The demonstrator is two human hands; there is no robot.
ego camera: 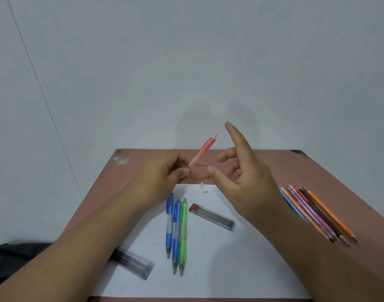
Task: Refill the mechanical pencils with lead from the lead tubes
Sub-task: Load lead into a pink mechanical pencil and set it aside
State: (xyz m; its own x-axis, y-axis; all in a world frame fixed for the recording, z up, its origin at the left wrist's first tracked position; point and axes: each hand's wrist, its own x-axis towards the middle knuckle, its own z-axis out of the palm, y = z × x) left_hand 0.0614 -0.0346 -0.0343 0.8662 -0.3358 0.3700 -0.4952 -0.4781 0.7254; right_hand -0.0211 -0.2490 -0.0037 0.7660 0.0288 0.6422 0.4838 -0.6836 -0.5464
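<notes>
— What are your hands doing?

— My left hand (pixel 165 171) is pinching the lower end of the red pencil (pixel 203 151), which is tilting up and to the right above the table (pixel 262 166). A thin lead is poking out of its top end. My right hand (pixel 245 171) is hovering just beside it, holding nothing, with fingers spread loosely and the index finger pointing up.

— And where is everything else lying?

— On the white paper (pixel 219 258), two blue pencils (pixel 170 223) and a green pencil (pixel 183 234) are lying side by side. A lead tube (pixel 211 216) with a red cap is lying just right of them, and another tube (pixel 132 263) is sitting partly under my left forearm. A row of coloured pencils (pixel 317 214) is lying at the right, on the bare table.
</notes>
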